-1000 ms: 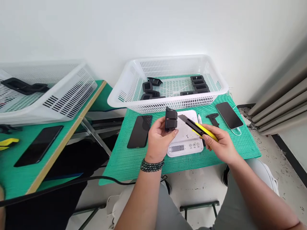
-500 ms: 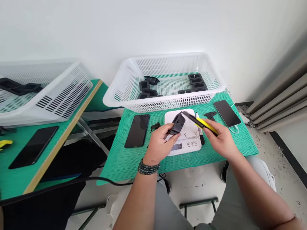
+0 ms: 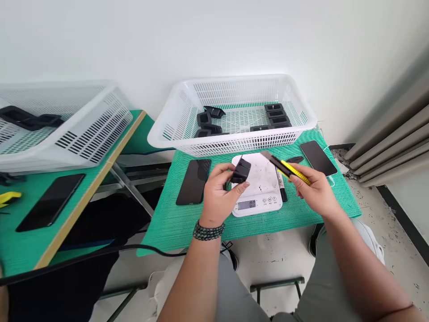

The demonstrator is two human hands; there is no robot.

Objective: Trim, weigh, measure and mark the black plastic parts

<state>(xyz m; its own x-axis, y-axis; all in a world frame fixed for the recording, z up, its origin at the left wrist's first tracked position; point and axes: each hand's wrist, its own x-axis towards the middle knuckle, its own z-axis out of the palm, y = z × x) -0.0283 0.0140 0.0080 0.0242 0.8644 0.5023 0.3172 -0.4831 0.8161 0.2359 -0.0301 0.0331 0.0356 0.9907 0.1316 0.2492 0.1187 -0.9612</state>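
My left hand (image 3: 221, 190) is closed around a small black molded part (image 3: 241, 171), held tilted above the left side of a white digital scale (image 3: 261, 179). The scale's display reads 0.0. In my right hand (image 3: 310, 188) is a yellow and black utility knife (image 3: 290, 171), its blade out and pointing up and left over the scale. Blade and black part are apart. A black-capped marker (image 3: 282, 190) lies along the scale's right edge, partly under the knife. Behind my right hand a flat black piece (image 3: 295, 159) shows in part.
A white basket (image 3: 234, 145) with several black parts stands at the back. Phones lie left (image 3: 193, 181) and right (image 3: 318, 157) of the scale. On the neighbouring table are another basket (image 3: 94, 125), a phone (image 3: 52, 201) and a yellow tool (image 3: 10, 197). A black cable (image 3: 134, 247) crosses in front.
The knife and my right hand have moved slightly right, away from the black part. My left hand has turned the part and shifted it a little left.
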